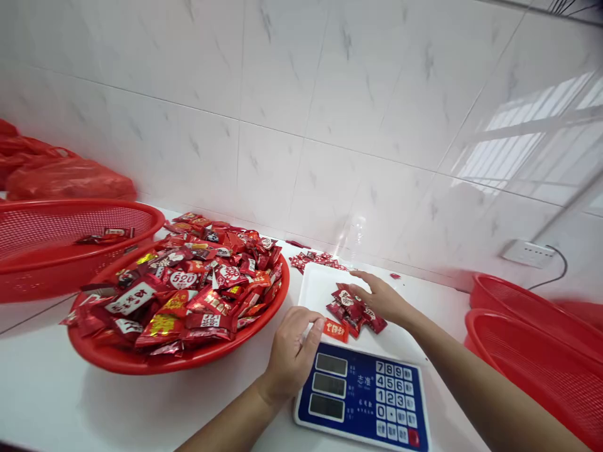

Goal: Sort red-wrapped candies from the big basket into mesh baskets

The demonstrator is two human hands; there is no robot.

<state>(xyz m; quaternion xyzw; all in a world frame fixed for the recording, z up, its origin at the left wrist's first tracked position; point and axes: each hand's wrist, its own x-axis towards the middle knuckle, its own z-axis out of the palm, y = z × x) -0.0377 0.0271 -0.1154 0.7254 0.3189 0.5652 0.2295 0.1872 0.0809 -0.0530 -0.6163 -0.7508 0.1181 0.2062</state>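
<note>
My left hand (294, 348) is closed in a pinch at the front left of the white scale tray (313, 292). An orange-red candy packet (336, 330) sticks out at its fingertips, above the tray's front edge. My right hand (382, 299) reaches over the tray from the right with fingers apart. It touches a small heap of dark red candy packets (349, 302), and its lower fingers are partly hidden. Below the tray is the scale's blue panel (362, 398), with keys and three dark displays.
A red basket (277, 314) heaped with candy packets (183, 282) stands to the left. Behind it is another red basket (38, 276) with few packets, and red plastic bags (70, 179). Red baskets (490, 326) stand at right. Loose packets (318, 259) lie by the tiled wall (282, 157).
</note>
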